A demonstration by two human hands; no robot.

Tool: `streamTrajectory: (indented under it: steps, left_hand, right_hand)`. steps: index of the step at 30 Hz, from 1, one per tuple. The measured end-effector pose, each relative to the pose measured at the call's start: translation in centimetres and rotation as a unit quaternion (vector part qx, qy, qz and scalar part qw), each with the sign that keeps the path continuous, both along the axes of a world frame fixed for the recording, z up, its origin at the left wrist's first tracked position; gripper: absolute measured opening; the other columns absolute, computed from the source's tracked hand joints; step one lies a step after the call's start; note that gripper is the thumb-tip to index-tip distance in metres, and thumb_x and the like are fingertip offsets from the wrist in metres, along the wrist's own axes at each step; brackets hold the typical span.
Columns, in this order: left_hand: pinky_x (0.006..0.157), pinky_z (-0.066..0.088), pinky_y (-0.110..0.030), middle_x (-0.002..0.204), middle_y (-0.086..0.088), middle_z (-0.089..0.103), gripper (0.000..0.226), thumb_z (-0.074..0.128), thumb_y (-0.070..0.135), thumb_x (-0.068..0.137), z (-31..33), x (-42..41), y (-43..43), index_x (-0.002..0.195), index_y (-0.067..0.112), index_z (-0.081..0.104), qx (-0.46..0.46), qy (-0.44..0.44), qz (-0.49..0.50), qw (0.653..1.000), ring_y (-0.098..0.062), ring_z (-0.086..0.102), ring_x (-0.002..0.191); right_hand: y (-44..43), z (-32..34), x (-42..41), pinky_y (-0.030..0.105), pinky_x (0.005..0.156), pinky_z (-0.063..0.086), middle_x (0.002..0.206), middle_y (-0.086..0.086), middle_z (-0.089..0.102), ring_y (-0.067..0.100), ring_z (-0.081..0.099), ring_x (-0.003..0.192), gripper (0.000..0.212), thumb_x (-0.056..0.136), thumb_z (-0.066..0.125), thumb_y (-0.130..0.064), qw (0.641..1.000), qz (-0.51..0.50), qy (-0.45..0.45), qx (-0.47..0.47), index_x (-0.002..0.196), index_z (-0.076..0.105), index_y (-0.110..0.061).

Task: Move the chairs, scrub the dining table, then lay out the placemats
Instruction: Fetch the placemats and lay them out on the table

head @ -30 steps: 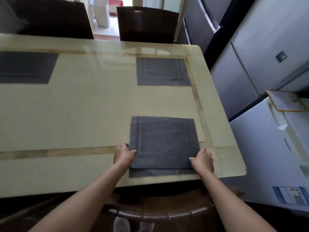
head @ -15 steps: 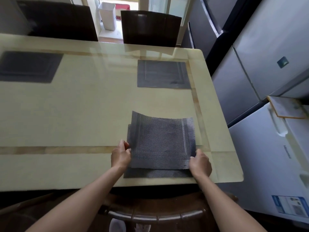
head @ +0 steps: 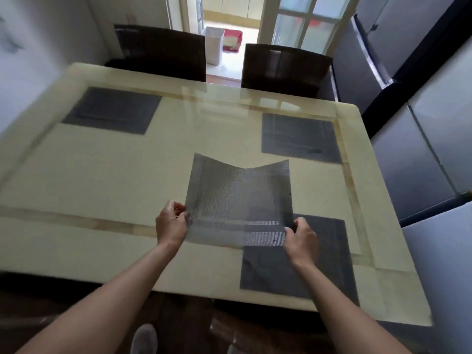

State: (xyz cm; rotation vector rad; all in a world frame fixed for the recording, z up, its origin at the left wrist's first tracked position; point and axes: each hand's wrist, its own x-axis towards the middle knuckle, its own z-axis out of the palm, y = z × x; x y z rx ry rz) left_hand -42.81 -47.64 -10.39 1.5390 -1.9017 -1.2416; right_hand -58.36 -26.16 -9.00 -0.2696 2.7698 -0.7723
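A grey woven placemat (head: 238,198) hangs lifted above the cream dining table (head: 107,175), sagging in its middle. My left hand (head: 170,224) pinches its near left corner and my right hand (head: 301,238) pinches its near right corner. Another placemat (head: 319,267) lies flat on the table at the near right, partly under the lifted one and my right forearm. Two more placemats lie at the far right (head: 300,136) and the far left (head: 112,109).
Two dark chairs stand at the table's far side, one on the left (head: 163,51) and one on the right (head: 286,67). Tall grey fridges (head: 413,103) line the right side. A doorway with a white bin (head: 213,48) opens behind the chairs.
Both hands have lifted the top placemat off the one beneath and carried it to the left. The lower mat stays flat at the near right. The view has pulled back and turned left.
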Motion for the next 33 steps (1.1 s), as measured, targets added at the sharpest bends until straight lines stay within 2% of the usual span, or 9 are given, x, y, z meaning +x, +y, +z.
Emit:
streamTrajectory:
  steps: [4, 8, 12, 16, 23, 27, 33]
  left_hand:
    - [0.077, 0.047, -0.032, 0.093, -0.014, 0.069, 0.007, 0.065, 0.004, 0.083, 0.2, 4.8, -7.0, 0.089, 0.005, 0.062, -0.012, 0.007, 0.025, 1.0, -0.026, 0.063, 0.086]
    - [0.077, 0.045, -0.029, 0.094, -0.013, 0.069, 0.007, 0.065, 0.004, 0.083, 0.8, 9.3, -13.5, 0.09, 0.004, 0.062, -0.023, 0.006, 0.024, 0.999, -0.024, 0.063, 0.087]
    - [0.078, 0.048, -0.03, 0.093, -0.014, 0.069, 0.008, 0.065, 0.002, 0.083, 0.9, 13.8, -20.2, 0.089, 0.004, 0.062, -0.029, 0.009, 0.025, 0.999, -0.025, 0.064, 0.086]
    - [0.077, 0.045, -0.029, 0.093, -0.015, 0.069, 0.008, 0.065, 0.002, 0.082, 0.8, 17.6, -25.9, 0.089, 0.003, 0.062, -0.041, 0.001, 0.027, 0.999, -0.025, 0.064, 0.087]
    - [0.072, 0.04, -0.025, 0.093, -0.016, 0.07, 0.007, 0.065, 0.001, 0.082, -0.7, 23.1, -34.3, 0.089, 0.002, 0.063, -0.041, -0.025, 0.062, 0.997, -0.027, 0.065, 0.087]
    - [0.07, 0.04, -0.027, 0.092, -0.014, 0.07, 0.005, 0.065, 0.003, 0.082, -2.3, 25.6, -38.1, 0.086, 0.006, 0.063, -0.021, -0.051, 0.082, 0.995, -0.024, 0.062, 0.082]
    - [0.074, 0.044, -0.028, 0.09, -0.013, 0.069, 0.01, 0.067, 0.002, 0.081, -4.5, 27.6, -42.3, 0.084, 0.01, 0.063, 0.001, -0.053, 0.088, 0.995, -0.024, 0.063, 0.084]
  right_hand:
    - [-6.8, 0.2, 4.4, 0.03, 0.065, 0.038, 0.097, 0.012, 0.067, 0.031, 0.06, 0.088, 0.007, 0.09, 0.056, -0.016, 0.999, 0.009, -0.022, -0.025, 0.092, 0.054, -0.01]
    - [-13.4, 0.3, 9.0, 0.031, 0.063, 0.038, 0.086, 0.007, 0.061, 0.028, 0.057, 0.08, 0.009, 0.091, 0.055, -0.016, 0.999, 0.0, -0.027, -0.036, 0.085, 0.05, -0.011]
    - [-20.1, 0.4, 13.6, 0.029, 0.063, 0.034, 0.092, 0.009, 0.064, 0.026, 0.05, 0.076, 0.007, 0.091, 0.055, -0.016, 0.999, -0.014, -0.024, -0.028, 0.087, 0.051, -0.011]
    - [-25.7, 0.1, 17.5, 0.029, 0.063, 0.034, 0.096, 0.011, 0.065, 0.031, 0.059, 0.087, 0.009, 0.091, 0.055, -0.016, 0.999, -0.012, -0.041, -0.032, 0.085, 0.049, -0.013]
    - [-34.7, -1.6, 22.0, 0.029, 0.063, 0.037, 0.094, 0.009, 0.065, 0.027, 0.055, 0.079, 0.011, 0.09, 0.056, -0.018, 0.997, 0.008, -0.072, -0.034, 0.083, 0.048, -0.014]
    - [-39.0, -2.9, 24.3, 0.029, 0.063, 0.036, 0.094, 0.009, 0.065, 0.029, 0.058, 0.085, 0.009, 0.089, 0.056, -0.018, 0.993, 0.012, -0.107, -0.037, 0.084, 0.051, -0.013]
    - [-42.9, -4.8, 25.9, 0.029, 0.066, 0.037, 0.098, 0.009, 0.065, 0.027, 0.057, 0.086, 0.008, 0.09, 0.055, -0.019, 0.99, 0.009, -0.139, -0.027, 0.087, 0.053, -0.012]
